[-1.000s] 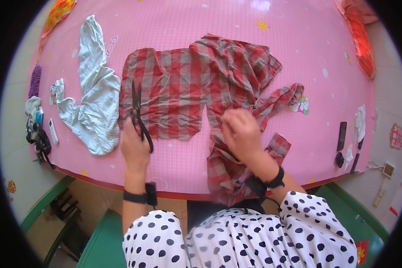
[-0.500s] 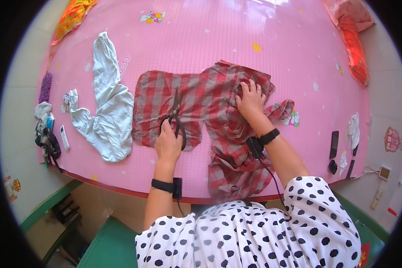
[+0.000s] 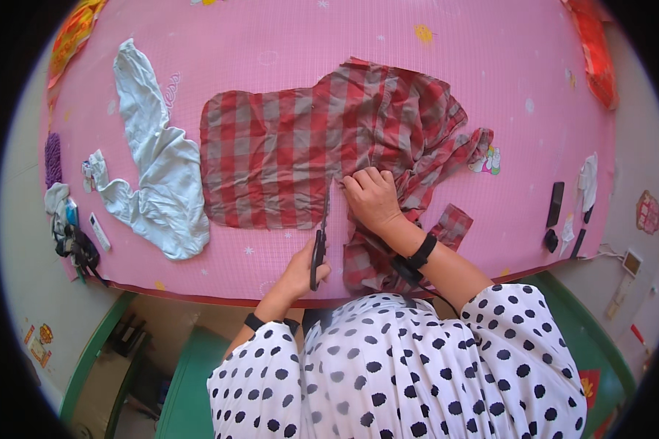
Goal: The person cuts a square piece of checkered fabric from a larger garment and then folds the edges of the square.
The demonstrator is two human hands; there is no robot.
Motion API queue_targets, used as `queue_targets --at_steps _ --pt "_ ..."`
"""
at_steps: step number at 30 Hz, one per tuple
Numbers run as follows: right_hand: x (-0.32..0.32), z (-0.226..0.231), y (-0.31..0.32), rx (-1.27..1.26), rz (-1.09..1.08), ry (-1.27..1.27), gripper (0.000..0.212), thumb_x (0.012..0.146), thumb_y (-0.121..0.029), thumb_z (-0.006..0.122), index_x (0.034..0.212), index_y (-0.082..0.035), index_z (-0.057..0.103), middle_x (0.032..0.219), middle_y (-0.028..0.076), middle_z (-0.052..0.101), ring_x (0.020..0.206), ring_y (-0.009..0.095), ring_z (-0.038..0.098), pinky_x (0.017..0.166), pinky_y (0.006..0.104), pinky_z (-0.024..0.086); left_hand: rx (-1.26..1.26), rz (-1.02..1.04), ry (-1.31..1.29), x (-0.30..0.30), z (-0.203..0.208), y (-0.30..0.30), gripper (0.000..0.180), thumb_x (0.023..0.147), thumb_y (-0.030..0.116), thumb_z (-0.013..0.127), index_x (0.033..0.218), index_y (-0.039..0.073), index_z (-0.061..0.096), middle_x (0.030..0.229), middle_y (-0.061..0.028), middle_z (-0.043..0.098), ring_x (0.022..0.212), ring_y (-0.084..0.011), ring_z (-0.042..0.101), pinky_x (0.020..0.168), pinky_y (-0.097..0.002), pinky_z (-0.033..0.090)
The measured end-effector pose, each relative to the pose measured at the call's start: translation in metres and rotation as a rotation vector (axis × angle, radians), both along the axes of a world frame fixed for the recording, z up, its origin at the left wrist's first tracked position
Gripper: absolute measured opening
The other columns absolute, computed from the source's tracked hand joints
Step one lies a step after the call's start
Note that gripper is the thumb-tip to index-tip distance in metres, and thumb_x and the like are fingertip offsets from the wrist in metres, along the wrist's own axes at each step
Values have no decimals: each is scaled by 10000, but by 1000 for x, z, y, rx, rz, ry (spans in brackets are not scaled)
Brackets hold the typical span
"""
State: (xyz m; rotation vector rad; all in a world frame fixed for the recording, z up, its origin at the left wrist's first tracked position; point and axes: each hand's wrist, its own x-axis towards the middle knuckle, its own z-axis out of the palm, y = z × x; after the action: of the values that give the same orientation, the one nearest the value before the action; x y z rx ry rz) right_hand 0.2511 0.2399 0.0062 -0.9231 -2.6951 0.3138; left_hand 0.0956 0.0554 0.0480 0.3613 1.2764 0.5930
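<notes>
A red and grey plaid shirt point(image 3: 271, 154) lies spread across the table, its right side bunched in folds. My left hand point(image 3: 297, 271) is closed around the handles of black-handled scissors point(image 3: 319, 252) near the table's front edge. The blades point away from me, their tips at the gap between the shirt's flat left panel and its crumpled right part. Just right of the tips, my right hand point(image 3: 373, 197) pinches the shirt's edge, the fingers closed on the cloth. A strip of the same plaid point(image 3: 452, 227) juts out beyond my right wrist.
A pale blue garment point(image 3: 161, 175) lies left of the shirt on the pink patterned table cover point(image 3: 271, 36). Along the left edge sit a white remote point(image 3: 99, 232) and a dark bundle point(image 3: 77, 249). A black phone point(image 3: 556, 203) and white cloth point(image 3: 587, 181) lie at the right.
My left hand has brought the scissors off the left panel, nearer to me and right, to the gap. My right hand has moved left and nearer, from the shirt's far side to the gap's edge.
</notes>
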Motion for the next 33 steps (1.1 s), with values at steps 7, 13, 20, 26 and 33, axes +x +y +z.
queue_targets --at_steps 7,13,20,26,33 --pt "-11 -14 17 -14 -56 59 147 759 -149 732 858 -139 624 819 -10 605 840 188 585 765 368 381 -65 -47 -107 -18 -12 40 696 769 147 607 1404 -45 395 909 -92 637 743 -198 642 684 -306 517" --pt "-22 -23 20 -20 -17 124 102 773 -134 688 831 -125 605 784 3 581 808 182 584 765 378 373 -10 58 -94 -16 -32 68 704 767 160 608 1404 -47 388 902 -94 648 764 -184 646 700 -288 513" --pt "-23 -21 14 -36 11 107 127 767 -122 707 853 -120 613 800 0 597 808 182 595 774 381 380 3 117 -97 -14 -38 72 627 761 162 635 1308 -30 395 790 -96 612 669 -186 630 633 -300 512" --pt "-15 -19 15 -65 27 91 161 755 -112 739 878 -124 636 826 -5 622 810 182 607 787 371 386 51 109 -77 -8 -40 70 597 743 135 627 1277 -21 410 759 -84 602 638 -174 609 604 -299 504" --pt "-9 -16 18 -75 39 79 166 757 -113 737 890 -119 639 838 4 618 811 185 610 792 368 391 -37 123 -138 -7 -31 79 663 715 77 606 1339 -53 423 820 -113 635 679 -188 615 624 -295 488"
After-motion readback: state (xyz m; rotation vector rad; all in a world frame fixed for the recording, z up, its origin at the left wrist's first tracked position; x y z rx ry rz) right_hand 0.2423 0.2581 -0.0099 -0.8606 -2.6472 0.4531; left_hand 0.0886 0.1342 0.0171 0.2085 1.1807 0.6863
